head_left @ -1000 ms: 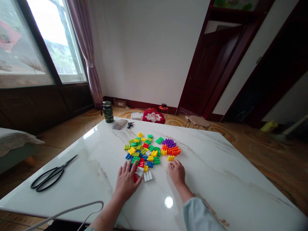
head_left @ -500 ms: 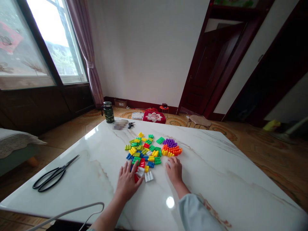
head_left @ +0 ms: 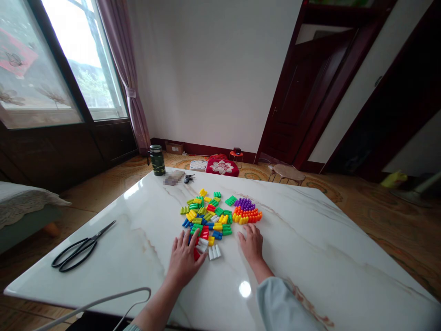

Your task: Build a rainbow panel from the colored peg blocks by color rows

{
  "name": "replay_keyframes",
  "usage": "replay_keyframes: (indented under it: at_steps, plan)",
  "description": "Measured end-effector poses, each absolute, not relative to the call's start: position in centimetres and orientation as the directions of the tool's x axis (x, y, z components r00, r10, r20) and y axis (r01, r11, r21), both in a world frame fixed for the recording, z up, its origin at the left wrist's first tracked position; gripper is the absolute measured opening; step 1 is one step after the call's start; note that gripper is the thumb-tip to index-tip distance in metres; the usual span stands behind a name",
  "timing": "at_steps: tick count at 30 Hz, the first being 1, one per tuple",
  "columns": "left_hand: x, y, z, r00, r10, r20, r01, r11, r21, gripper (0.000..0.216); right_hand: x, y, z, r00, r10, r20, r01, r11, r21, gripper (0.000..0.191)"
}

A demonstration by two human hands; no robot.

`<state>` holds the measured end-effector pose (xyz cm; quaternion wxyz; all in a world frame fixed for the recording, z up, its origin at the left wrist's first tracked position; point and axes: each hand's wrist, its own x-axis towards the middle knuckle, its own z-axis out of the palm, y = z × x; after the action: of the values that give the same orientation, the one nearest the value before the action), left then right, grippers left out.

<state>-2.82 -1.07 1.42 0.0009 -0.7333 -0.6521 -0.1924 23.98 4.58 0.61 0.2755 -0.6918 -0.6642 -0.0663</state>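
A loose pile of plastic building blocks (head_left: 206, 214) in green, yellow, blue, red and white lies on the white marbled table (head_left: 138, 239). My left hand (head_left: 185, 258) rests at the pile's near left edge, fingers spread over a few red and white blocks. Just right of its thumb lies a white block (head_left: 214, 252). My right hand (head_left: 251, 243) lies on the tabletop with its fingers slightly bent and apart, holding nothing I can see. Beyond its fingertips sits a group of purple, orange and yellow blocks (head_left: 247, 211), set close together. A green block (head_left: 230, 200) lies beside that group.
Black-handled scissors (head_left: 82, 248) lie on the left of the table. A dark green flask (head_left: 157, 161), a blurred patch and keys (head_left: 189, 179) are at the far left corner. A white cable (head_left: 103, 299) crosses the near edge. A stool (head_left: 287, 173) stands beyond the table.
The whole view has shifted slightly, so everything appears a little further right. Both hands and the blocks keep their places on the table.
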Motion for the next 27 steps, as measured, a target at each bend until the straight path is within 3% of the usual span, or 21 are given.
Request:
replay_keyframes:
  at_steps: [7,27]
  plan:
    - [-2.8,-1.1,1.5,0.066,0.958,0.281,0.954,-0.142,0.262,0.071,23.3,4.1,1.4,0.025,0.922,0.387,0.976,0.061,-0.209,0.041]
    - [-2.8,-1.2,1.4,0.069,0.96,0.27,0.95,-0.146,0.275,0.074,22.7,3.9,1.5,-0.027,0.934,0.357,0.986,0.083,-0.143,0.037]
